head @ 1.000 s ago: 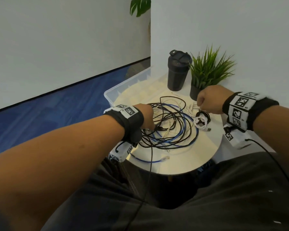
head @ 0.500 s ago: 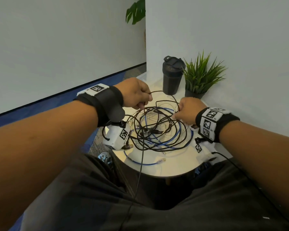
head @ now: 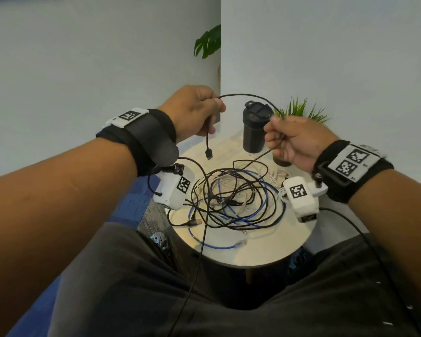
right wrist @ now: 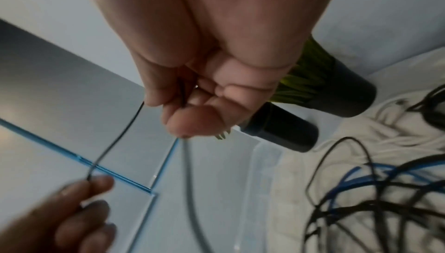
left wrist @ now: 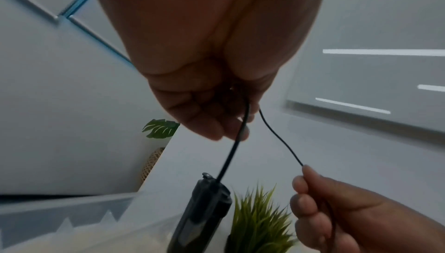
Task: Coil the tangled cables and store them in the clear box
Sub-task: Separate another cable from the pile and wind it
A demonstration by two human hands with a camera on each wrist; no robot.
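Centre frame, above the round table (head: 265, 254): my left hand (head: 192, 110) and right hand (head: 294, 139) each pinch one black cable (head: 248, 95), its plug dangling. Tangle (head: 233, 198) lies below. First coil starting, I judge; next, wind loops. Clear box (left wrist: 72, 217) waits beyond.

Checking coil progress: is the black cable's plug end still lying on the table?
No: the plug hangs in the air below the left hand, above the round table.

Bare forearms; black wrist straps (head: 151, 132) with white tag plates, white camera boxes (head: 174, 188) underneath trailing black leads, dark trousers (head: 204, 300).
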